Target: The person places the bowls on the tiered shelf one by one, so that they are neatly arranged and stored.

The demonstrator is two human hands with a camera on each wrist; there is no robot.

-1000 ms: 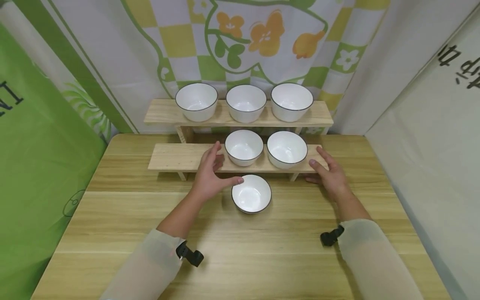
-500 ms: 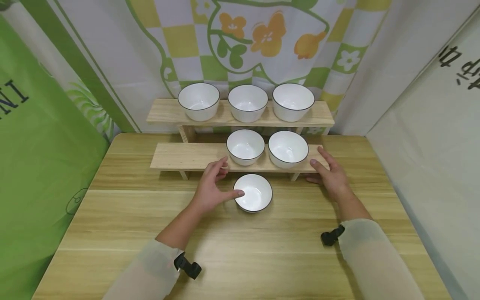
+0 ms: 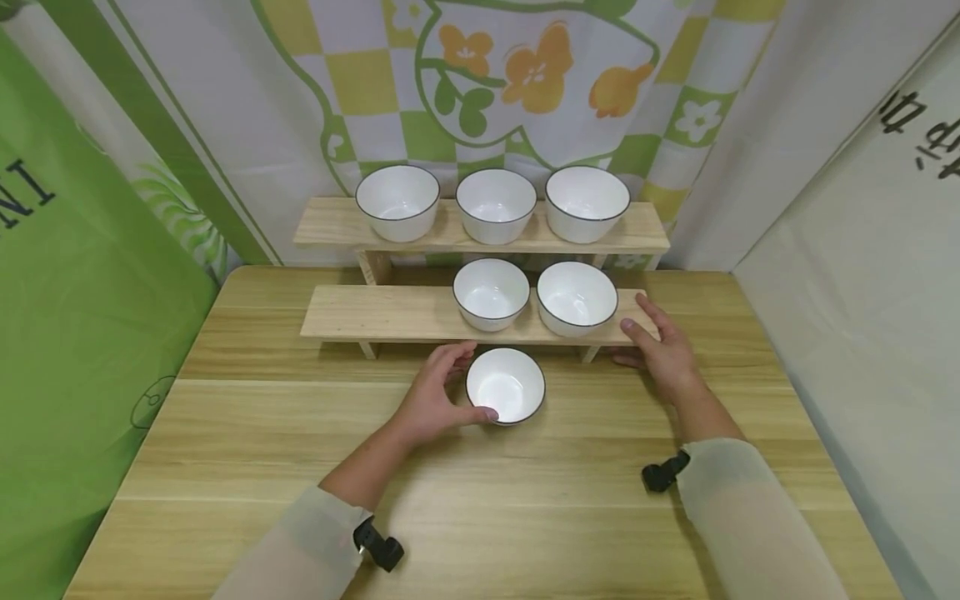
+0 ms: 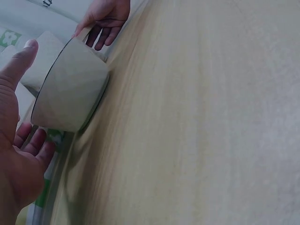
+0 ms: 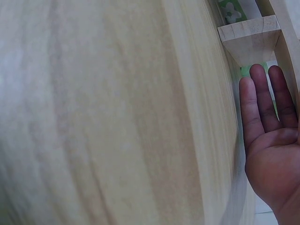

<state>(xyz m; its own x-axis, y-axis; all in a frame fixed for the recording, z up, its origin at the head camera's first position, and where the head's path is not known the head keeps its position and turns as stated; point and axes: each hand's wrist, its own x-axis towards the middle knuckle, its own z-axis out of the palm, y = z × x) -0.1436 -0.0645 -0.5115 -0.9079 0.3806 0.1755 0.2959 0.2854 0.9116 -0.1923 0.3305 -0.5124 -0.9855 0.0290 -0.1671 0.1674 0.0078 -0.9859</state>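
Observation:
A white bowl (image 3: 506, 386) with a dark rim stands on the table in front of the lower wooden shelf (image 3: 375, 312). My left hand (image 3: 431, 404) spreads around its left side, thumb over the near rim and fingers by the far left. The left wrist view shows the bowl (image 4: 70, 86) between thumb and fingers, with a gap at the thumb. My right hand (image 3: 663, 354) holds the lower shelf's right end, thumb on top. Beneath the board, three straight fingers show in the right wrist view. Two similar bowls, one left (image 3: 491, 294) and one right (image 3: 577, 298), sit on the lower shelf.
Behind stands a higher wooden shelf (image 3: 330, 221) bearing three more white bowls, left (image 3: 397, 202), middle (image 3: 496, 206) and right (image 3: 587, 203). A patterned cloth (image 3: 360, 83) hangs at the back. The wooden table (image 3: 525, 517) extends toward me.
My left hand has come down from beside the lower shelf's bowls to the bowl on the table, its thumb sliding toward the near rim. The right hand stays at the shelf end.

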